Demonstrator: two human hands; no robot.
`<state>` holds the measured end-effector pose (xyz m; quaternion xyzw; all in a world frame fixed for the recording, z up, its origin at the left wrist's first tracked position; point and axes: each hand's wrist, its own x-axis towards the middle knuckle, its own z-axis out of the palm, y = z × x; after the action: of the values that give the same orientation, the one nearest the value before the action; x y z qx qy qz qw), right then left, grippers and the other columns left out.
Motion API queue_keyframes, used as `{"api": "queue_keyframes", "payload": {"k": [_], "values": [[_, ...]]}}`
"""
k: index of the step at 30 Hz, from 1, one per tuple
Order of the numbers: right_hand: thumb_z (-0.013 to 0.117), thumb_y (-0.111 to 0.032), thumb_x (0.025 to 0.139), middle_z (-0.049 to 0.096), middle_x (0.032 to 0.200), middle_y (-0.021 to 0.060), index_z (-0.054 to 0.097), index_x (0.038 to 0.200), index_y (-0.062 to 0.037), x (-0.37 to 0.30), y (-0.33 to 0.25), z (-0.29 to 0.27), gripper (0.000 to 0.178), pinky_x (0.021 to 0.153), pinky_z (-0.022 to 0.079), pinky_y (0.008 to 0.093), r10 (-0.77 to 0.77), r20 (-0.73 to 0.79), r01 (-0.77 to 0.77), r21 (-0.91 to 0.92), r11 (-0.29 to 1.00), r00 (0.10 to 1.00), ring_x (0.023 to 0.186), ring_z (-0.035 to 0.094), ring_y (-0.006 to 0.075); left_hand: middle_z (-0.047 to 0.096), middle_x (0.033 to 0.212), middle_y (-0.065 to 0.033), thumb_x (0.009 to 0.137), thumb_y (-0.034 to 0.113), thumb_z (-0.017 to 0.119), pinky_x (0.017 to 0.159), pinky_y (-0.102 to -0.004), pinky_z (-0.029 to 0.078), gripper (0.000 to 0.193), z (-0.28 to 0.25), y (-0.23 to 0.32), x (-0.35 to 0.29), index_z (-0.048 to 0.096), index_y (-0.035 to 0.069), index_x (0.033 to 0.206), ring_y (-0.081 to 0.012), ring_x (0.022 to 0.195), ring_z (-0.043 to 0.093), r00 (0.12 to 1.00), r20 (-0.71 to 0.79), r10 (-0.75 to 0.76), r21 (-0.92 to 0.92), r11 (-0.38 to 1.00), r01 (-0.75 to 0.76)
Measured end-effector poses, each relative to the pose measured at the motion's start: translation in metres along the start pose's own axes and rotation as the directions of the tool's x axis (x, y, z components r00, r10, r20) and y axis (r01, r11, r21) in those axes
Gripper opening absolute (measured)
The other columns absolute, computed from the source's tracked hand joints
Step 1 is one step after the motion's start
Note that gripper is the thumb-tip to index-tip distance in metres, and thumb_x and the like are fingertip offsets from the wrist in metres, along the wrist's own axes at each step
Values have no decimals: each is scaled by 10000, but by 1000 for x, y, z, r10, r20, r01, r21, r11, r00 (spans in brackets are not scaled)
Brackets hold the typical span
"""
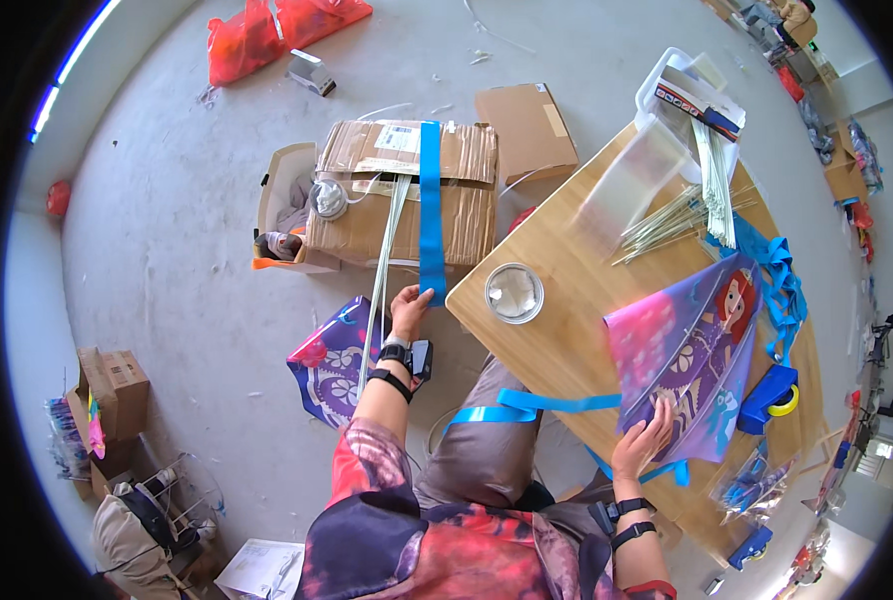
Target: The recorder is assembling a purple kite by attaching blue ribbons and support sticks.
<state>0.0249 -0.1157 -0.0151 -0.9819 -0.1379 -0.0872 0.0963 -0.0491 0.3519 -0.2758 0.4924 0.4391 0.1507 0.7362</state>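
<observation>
My left hand (pixel 410 310) pinches the lower end of a blue ribbon (pixel 432 200), which lies over a brown cardboard box (pixel 362 215). My right hand (pixel 645 440) rests on a purple and pink printed fabric panel (pixel 667 350) showing a red-haired cartoon figure, its fingers stretched out over the lower left edge. A second blue ribbon (pixel 557 403) runs from that edge across my lap. Long, thin pale rods (pixel 391 240) lean from the box past my left wrist, over another purple printed panel (pixel 332 365).
The wooden table (pixel 557 300) bears a round tin (pixel 515 293), a bundle of pale rods (pixel 715 185), a white plastic bin (pixel 657 80), a heap of blue ribbon (pixel 782 285) and a blue tape dispenser (pixel 767 400). Red bags (pixel 242 45) lie on the floor at the far left.
</observation>
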Motion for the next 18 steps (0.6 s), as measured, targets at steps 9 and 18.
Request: {"api": "queue_keyframes", "payload": {"k": [9, 18], "values": [[400, -207, 1028, 456, 1518, 199, 467, 1465, -5, -1, -2, 4, 486, 1171, 278, 540, -15, -11, 15, 3, 1000, 1000, 1413, 413, 394, 743, 990, -14, 1026, 260, 672, 844, -332, 601, 174, -10, 27, -30, 656, 107, 1106, -139, 860, 720, 980, 61, -187, -334, 922, 197], [408, -194, 1023, 460, 1515, 194, 465, 1467, -10, -2, -2, 1, 485, 1169, 282, 539, -8, -12, 8, -3, 1000, 1000, 1414, 413, 389, 728, 999, -62, 1056, 249, 617, 868, -388, 629, 213, -2, 32, -25, 602, 46, 1119, -215, 927, 746, 982, 81, -171, -332, 924, 189]]}}
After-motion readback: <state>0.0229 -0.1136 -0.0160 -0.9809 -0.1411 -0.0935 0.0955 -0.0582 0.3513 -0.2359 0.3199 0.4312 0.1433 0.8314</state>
